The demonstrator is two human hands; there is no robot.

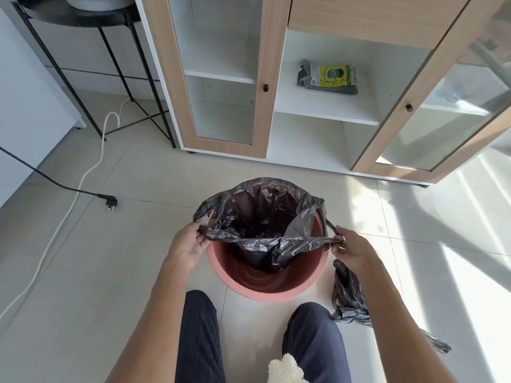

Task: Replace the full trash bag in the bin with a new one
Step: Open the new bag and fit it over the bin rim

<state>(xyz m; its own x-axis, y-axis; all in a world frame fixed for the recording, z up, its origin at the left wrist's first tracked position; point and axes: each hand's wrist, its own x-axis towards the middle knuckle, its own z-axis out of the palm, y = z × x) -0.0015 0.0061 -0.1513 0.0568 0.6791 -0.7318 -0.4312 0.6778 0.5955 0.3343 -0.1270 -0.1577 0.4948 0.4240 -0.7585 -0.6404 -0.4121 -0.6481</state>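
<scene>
A round pink bin [265,288] stands on the tiled floor in front of my knees. A dark grey trash bag [262,214] hangs open inside it; its far edge is folded over the far rim, while the near edge is stretched above the bin's mouth. My left hand [188,244] pinches the bag's near-left edge. My right hand [351,250] pinches the near-right edge. A tied, filled dark bag [348,297] lies on the floor to the right of the bin, partly hidden by my right forearm.
A white and wood cabinet [265,87] stands behind the bin, its right door [409,106] swung open. A pack of trash bags [329,77] lies on its shelf. A black side table [91,51], a white cable [91,164] and a black plug [109,201] occupy the left.
</scene>
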